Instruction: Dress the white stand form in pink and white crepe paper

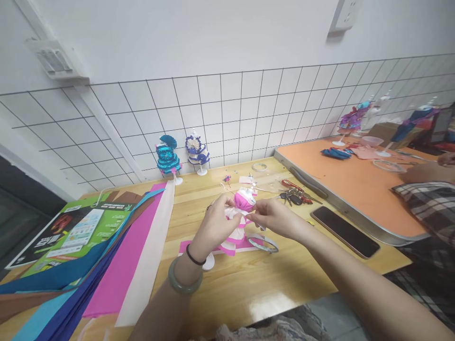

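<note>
A miniature dress form (245, 200) with a pink bodice and a ruffled pink-and-white crepe-paper skirt leans tilted between my hands, above the table. My left hand (221, 221) is closed round its left side, thumb pressed at the waist. At the waist on the other side, the fingers of my right hand (275, 218) pinch the paper dress; the exact spot is partly hidden by the fingertips. The form's round white base (208, 262) shows beside my left wrist. Under the skirt lies a pink-and-white paper strip (185, 246), with a roll of tape (263, 243) at its right.
Long crepe-paper strips (131, 255) and printed sheets (83, 227) cover the table's left. Two dressed miniature forms (167, 156) stand by the wall grid. Keys (295, 196) and a phone (344, 231) lie right. Beyond is an orange table (320, 175) with more forms and another person's arm.
</note>
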A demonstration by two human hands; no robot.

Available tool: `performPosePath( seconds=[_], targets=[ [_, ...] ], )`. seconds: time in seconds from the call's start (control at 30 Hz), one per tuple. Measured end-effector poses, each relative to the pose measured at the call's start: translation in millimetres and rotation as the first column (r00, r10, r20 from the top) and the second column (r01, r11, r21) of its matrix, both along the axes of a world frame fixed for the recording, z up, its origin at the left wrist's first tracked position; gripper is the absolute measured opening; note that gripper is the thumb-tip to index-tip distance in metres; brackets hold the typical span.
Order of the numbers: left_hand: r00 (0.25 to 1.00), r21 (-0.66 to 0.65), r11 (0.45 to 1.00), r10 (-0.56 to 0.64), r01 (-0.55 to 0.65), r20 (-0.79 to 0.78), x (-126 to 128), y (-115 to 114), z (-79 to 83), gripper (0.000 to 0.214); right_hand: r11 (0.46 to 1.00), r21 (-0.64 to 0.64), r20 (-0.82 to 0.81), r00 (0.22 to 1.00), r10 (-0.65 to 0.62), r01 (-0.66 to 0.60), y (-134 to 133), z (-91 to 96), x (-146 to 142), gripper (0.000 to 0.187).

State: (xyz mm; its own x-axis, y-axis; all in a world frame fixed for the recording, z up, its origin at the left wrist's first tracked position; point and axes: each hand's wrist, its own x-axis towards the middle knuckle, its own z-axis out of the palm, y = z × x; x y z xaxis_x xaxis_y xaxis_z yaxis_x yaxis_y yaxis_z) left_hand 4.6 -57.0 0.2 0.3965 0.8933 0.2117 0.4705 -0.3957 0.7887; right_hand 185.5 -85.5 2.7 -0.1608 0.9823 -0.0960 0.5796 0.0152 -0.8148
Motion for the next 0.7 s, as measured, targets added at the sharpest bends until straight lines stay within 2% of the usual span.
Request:
performPosePath(
  seconds=[0.23, 0.37, 0.57, 0.67, 0.7],
  targets=[
    [1.0, 0.0, 1.0, 0.024, -0.024, -0.001, -2, -1, 6.0, 0.017, 1.0, 0.01, 0.02, 1.0, 0.023, -0.023, -6, 13.5, -9, 0.022],
    [0.999, -0.034, 0.999, 0.003, -0.002, 0.037, -5, 0, 8.1, 0.016, 0.998, 0.048, 0.023, 0.999, 0.029, -0.031, -6, 12.8, -9, 0.023],
    [0.997, -0.072, 0.996, 0.047, -0.043, 0.056, -7, 3, 7.3, 0.015, 0.997, 0.058, -0.03, 0.998, 0.061, -0.059, -5, 12.6, -11, 0.024],
    [0.995, -0.04, 0.997, 0.063, -0.06, 0.073, -8, 4, 8.0, 0.016, 0.999, 0.035, -0.091, 0.996, 0.004, -0.001, -4, 12.4, -12, 0.021],
    [0.995, -0.031, 0.997, 0.07, -0.068, 0.075, -8, 3, 8.5, 0.016, 0.999, 0.023, -0.116, 0.993, -0.032, 0.035, -4, 12.1, -13, 0.026]
  ],
)
